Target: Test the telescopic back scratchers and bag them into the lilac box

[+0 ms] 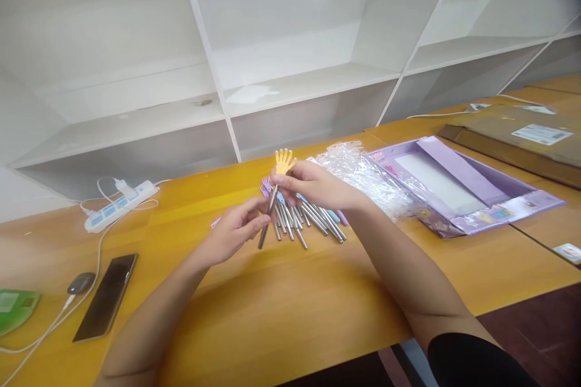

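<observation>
Between my two hands is a telescopic back scratcher with a yellow hand-shaped head [284, 161] and a metal rod [262, 240]. My right hand [320, 184] pinches it just below the yellow head, which points up and away from me. Lower down, the fingers of my left hand [229, 230] close around the rod, its end sticking out below them. Behind and under my hands lies a pile of similar back scratchers [320, 217] with silver rods. Purple and blue heads show among them, partly hidden by my hands.
Clear plastic wrappers [351, 163] lie beyond the pile, against an open purple box [508, 211]. A cardboard box [508, 127] is at the far right. To the left are a power strip [120, 205], a phone [106, 296], cables and a green item [17, 308]. White shelving backs the table.
</observation>
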`<act>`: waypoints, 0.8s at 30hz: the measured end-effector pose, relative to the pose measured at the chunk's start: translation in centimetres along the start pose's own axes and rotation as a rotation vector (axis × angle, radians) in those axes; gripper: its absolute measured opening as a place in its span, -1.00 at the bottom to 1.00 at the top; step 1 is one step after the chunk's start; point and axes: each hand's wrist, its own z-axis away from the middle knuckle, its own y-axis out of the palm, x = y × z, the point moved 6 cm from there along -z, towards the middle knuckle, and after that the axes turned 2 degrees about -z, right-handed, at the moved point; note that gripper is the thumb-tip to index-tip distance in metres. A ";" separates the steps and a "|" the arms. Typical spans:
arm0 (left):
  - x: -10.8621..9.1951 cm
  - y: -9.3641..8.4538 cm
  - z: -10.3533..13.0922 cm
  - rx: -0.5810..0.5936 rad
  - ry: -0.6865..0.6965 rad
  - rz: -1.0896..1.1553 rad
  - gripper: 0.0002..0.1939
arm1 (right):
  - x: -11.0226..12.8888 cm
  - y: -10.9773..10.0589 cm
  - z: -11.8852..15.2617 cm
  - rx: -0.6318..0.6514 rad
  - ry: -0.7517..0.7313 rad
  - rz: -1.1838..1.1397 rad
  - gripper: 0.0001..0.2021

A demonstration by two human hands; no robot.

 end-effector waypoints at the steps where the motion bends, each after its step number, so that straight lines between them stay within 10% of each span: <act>1: -0.1 0.3 0.1 0.043 -0.011 0.023 -0.60 | 0.2 0.2 -0.1 0.013 -0.031 -0.077 -0.56; 5: -0.2 -0.2 0.5 0.026 -0.057 0.154 -0.62 | -2.0 -2.7 -0.7 -0.069 0.005 0.086 -0.56; 10: -0.5 -1.9 0.6 -0.150 -0.023 0.271 -0.66 | -9.7 -8.7 -1.2 -0.094 0.570 0.908 -0.62; 15: -0.7 -2.5 0.8 -0.191 0.007 0.335 -0.68 | -14.9 -8.7 -1.8 0.057 0.813 0.969 -0.66; 24: -0.7 -3.5 0.7 -0.325 0.115 0.381 -0.72 | -13.6 -7.7 -1.4 0.120 0.838 0.982 -0.66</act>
